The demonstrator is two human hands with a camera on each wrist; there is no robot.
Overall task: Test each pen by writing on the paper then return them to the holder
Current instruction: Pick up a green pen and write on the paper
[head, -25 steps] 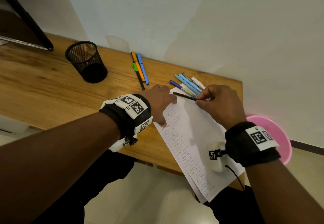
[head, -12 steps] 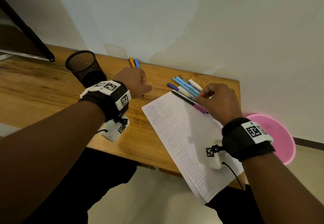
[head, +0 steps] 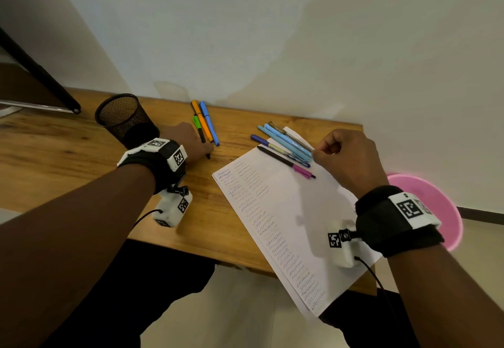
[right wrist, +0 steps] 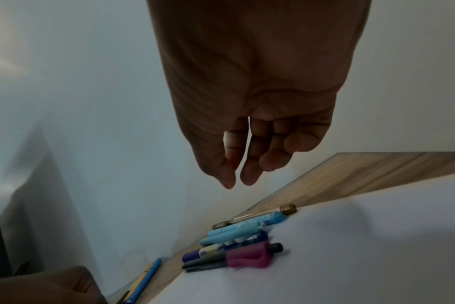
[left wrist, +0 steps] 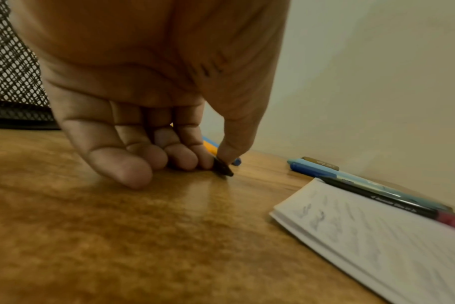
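Observation:
My left hand (head: 206,148) rests on the desk beside the mesh holder (head: 120,118); its thumb and fingers (left wrist: 187,159) pinch the lower end of a black pen with a green cap (head: 201,134), which still lies on the wood. An orange pen (head: 202,122) and a blue pen (head: 209,124) lie next to it. My right hand (right wrist: 237,182) hovers above the paper's (head: 289,225) top edge, fingers loose, holding nothing. Under it a black pen with a magenta grip (head: 286,161) lies on the paper beside several blue pens (head: 286,141).
The paper, covered in rows of scribbles, hangs over the desk's front edge (head: 218,260). A wall runs right behind the pens. A pink basin (head: 441,206) sits on the floor past the desk's right end. A dark slanted panel (head: 38,75) stands far left.
My left hand left the paper, went left to the pens by the holder and pinched the green-capped one. My right hand let go of the magenta-grip pen on the paper and lifted.

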